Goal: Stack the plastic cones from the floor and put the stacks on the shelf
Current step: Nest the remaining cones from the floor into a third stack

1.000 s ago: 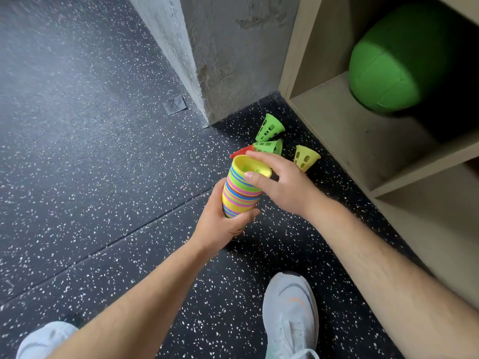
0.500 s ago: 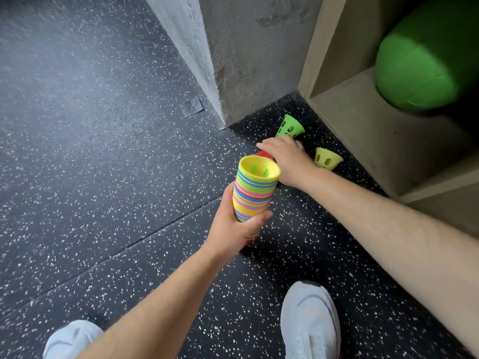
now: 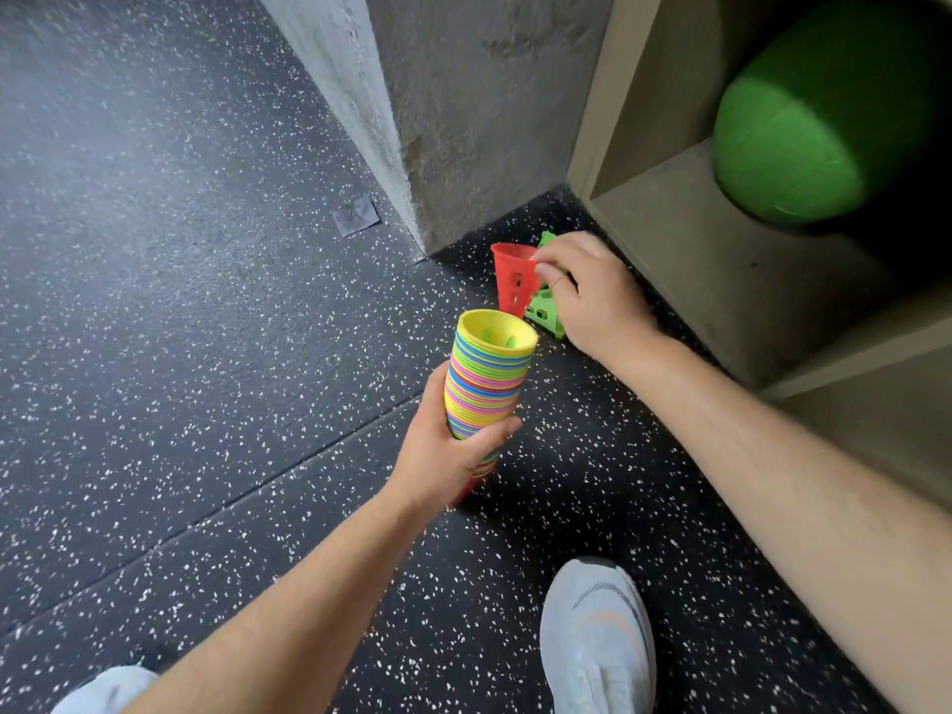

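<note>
Shelf point(image 3: 685, 260) holds one green ball point(image 3: 814, 115); left hand point(image 3: 443, 450) grips cone stack point(image 3: 489, 378), right hand point(image 3: 597, 296) pinches one red cone point(image 3: 512, 286), two green cones point(image 3: 546, 312) beside

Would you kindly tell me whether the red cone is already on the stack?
Not yet: the right hand pinches the red cone by its rim, apart from the stack held in the left hand.

The black rubber floor point(image 3: 206, 353), flecked white, fills most of the frame, with a seam crossing it at mid-left. A small grey patch point(image 3: 355, 216) lies flat by the wall corner. At centre right a green cone point(image 3: 547, 314) lies on its side near the wooden shelf point(image 3: 695, 260). A second green cone point(image 3: 547, 240) shows just above it, mostly hidden. A green ball point(image 3: 803, 121) sits on the shelf board at upper right. Pale shoes point(image 3: 597, 641) stand along the bottom.
</note>
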{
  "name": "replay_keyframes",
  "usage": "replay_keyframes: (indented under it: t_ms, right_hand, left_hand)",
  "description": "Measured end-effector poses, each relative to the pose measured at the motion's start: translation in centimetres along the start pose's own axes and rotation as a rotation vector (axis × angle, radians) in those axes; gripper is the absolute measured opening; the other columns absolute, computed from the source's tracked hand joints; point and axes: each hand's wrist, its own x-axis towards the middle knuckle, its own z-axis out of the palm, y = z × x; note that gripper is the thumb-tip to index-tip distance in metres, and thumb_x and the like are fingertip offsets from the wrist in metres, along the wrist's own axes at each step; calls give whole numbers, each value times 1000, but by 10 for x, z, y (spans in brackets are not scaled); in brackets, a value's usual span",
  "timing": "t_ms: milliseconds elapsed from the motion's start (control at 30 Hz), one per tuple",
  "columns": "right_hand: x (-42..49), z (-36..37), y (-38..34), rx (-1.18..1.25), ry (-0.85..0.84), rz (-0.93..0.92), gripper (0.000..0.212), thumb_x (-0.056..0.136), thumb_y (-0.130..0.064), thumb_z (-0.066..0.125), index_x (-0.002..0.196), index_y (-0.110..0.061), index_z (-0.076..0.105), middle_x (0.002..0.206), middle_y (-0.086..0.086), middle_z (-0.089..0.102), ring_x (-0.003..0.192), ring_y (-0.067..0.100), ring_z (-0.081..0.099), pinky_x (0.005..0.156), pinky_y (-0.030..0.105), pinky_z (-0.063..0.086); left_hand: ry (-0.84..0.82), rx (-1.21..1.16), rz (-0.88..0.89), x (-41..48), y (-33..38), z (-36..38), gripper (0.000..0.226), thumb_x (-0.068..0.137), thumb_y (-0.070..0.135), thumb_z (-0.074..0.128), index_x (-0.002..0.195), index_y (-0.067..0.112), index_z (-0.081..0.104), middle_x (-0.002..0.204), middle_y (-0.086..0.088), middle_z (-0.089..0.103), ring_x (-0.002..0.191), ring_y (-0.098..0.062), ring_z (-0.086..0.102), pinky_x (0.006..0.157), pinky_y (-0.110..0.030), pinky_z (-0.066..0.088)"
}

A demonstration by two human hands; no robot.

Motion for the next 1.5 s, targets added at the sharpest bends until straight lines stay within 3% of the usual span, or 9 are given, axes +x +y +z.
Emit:
replay_keyframes:
  t_ms: [200, 367, 533, 767, 1067, 1200, 1300, 1400, 1500]
  right_hand:
    - [-24, -45, -26, 31, 245, -97, 14, 96, -5, 61, 104, -4, 73, 104, 7, 70, 96, 11, 61, 90, 19, 45]
    - [-66, -51, -30, 28, 160, -185, 16, 96, -3, 61, 107, -2, 74, 108, 10, 69, 101, 21, 65, 92, 35, 52]
    - [-103, -43, -20, 68, 9, -194, 22, 94, -2, 58, 111, -2, 73, 114, 12, 68, 109, 22, 64, 96, 37, 52]
    - [-96, -52, 12, -23, 110, 59, 26, 97, -7, 54, 119, -7, 69, 120, 6, 67, 112, 17, 62, 101, 28, 48]
    - [-64, -42, 82, -278, -142, 455, 52, 98, -24, 59, 146, -10, 47, 149, 11, 48, 136, 32, 43, 115, 42, 34]
    - [-65, -36, 93, -331, -186, 468, 31, 97, -21, 60, 126, -10, 62, 127, 11, 62, 115, 32, 57, 97, 38, 47]
    - [-72, -36, 92, -267, -121, 463, 12, 96, -15, 59, 106, -12, 66, 109, 7, 64, 96, 29, 59, 80, 35, 49]
    - [-75, -40, 82, -170, 0, 375, 13, 97, -11, 57, 103, -9, 69, 105, 7, 64, 93, 25, 59, 81, 26, 42]
    - [-71, -53, 54, -95, 174, 215, 14, 96, -6, 58, 104, -5, 71, 105, 9, 64, 94, 10, 54, 88, 9, 35]
  left_hand:
    - [-69, 42, 12, 3, 3, 8, 66, 81, 22, 90, 128, 46, 49, 107, 19, 73, 96, -2, 69, 84, -17, 54]
    - [-123, 56, 19, -1, 6, 15, 65, 83, 19, 89, 126, 46, 49, 103, 9, 71, 80, -5, 65, 65, -14, 53]
    - [-112, 78, 35, 1, 5, 19, 71, 78, 22, 92, 132, 41, 50, 102, 14, 73, 85, -1, 68, 68, -16, 56]
    - [-146, 151, 27, 8, 0, 24, 68, 67, 56, 89, 121, 64, 49, 112, 7, 73, 98, -24, 73, 84, -50, 63]
    - [-150, 213, 30, 10, 1, 28, 69, 69, 55, 88, 123, 66, 46, 114, 13, 71, 99, -16, 72, 83, -35, 61]
    - [-152, 226, 36, 11, 0, 27, 71, 70, 56, 88, 126, 64, 47, 117, 13, 71, 103, -14, 71, 90, -44, 60]
    - [-156, 231, 36, 10, -1, 26, 75, 69, 57, 89, 132, 56, 48, 117, 13, 71, 102, -12, 71, 87, -34, 59]
    - [-152, 181, 25, 8, 3, 26, 70, 69, 53, 89, 126, 60, 48, 111, 9, 72, 92, -18, 72, 70, -25, 61]
    - [-151, 131, 2, 7, 6, 25, 66, 71, 51, 90, 122, 60, 50, 109, 6, 73, 93, -23, 73, 74, -39, 63]
